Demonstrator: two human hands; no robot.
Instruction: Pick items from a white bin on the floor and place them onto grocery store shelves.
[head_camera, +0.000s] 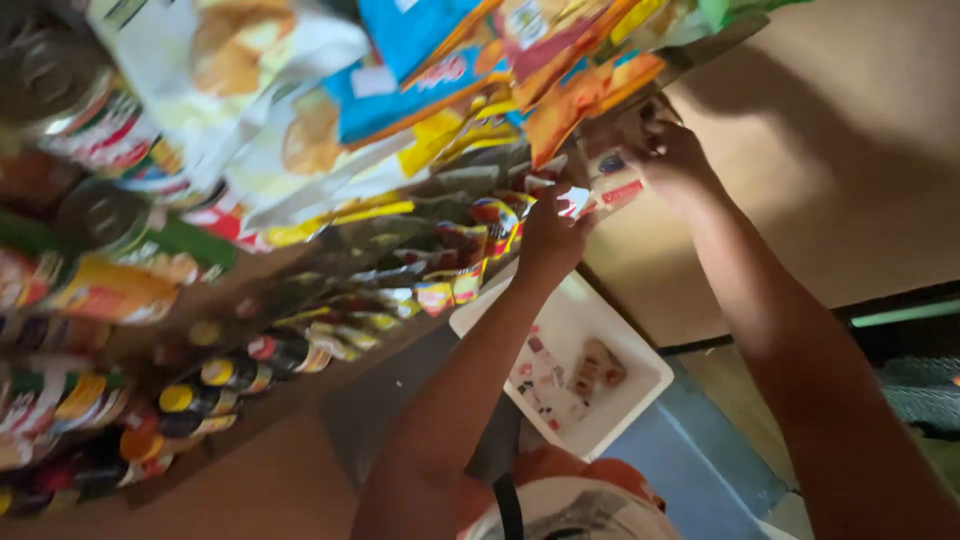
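Small sachets (608, 180), white with red and blue patches, hang in a short strip right between the two raised hands, up against the edge of the hanging snack display. The right hand (672, 150) is on the upper end of that strip, fingers curled and pressed close together around it in a pinch; the exact fingertips are blurred, so how tightly they close I cannot tell. The left hand (550, 235) comes in just below, fingers bunched and bent, touching the lower sachets and the red-and-yellow packets (470, 250) dangling beside them. No spread fingers on either hand, both are gathered in.

Moving outward: above the hands, big crisp bags (420, 70) in blue, orange, yellow and white overlap each other. To the left, rows of tins (100, 130) with colourful labels sit on shelves, and lower down a line of dark bottles (230, 375) with yellow and red caps. Below the forearms lies a white tray (640, 395) with a few small packets scattered in it. A plain tan wall (850, 150) fills the right side, dim and shadowed.
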